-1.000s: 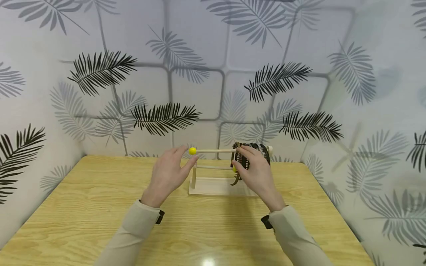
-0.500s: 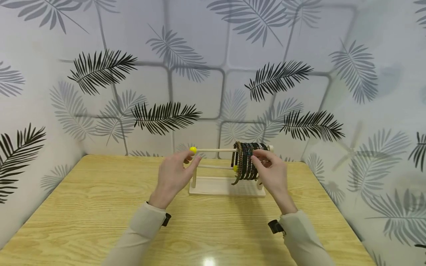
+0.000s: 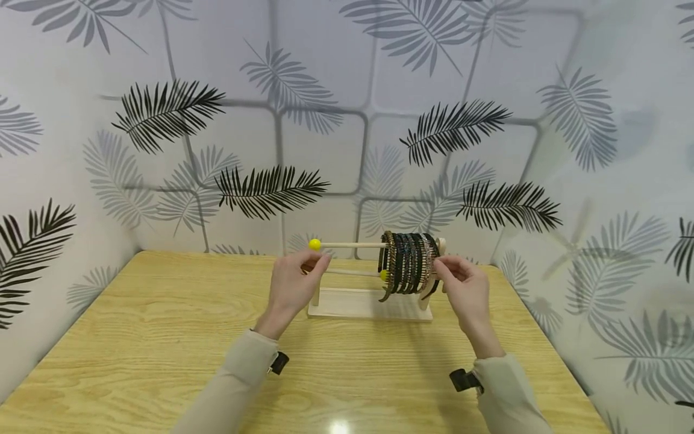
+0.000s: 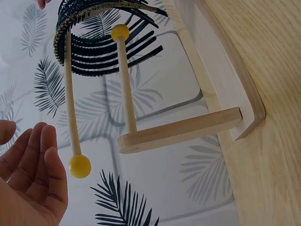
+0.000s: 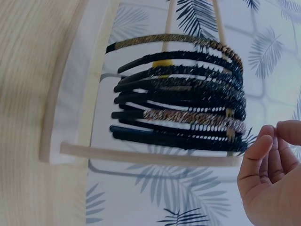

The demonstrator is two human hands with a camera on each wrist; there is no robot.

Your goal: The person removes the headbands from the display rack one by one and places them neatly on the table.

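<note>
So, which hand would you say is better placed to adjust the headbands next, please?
Probably the right hand: it is beside the headbands, whereas the left hand is by the upper yellow ball.

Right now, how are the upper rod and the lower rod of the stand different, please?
The upper rod carries the headbands; the lower rod looks bare. In the head view, the upper rod's yellow ball tips its left end, the lower rod's ball its right. Both rods are slim and pale.

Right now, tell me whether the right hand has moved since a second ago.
Yes: in the head view, the right hand has gone rightward along the headbands, judged against the wooden base.
</note>
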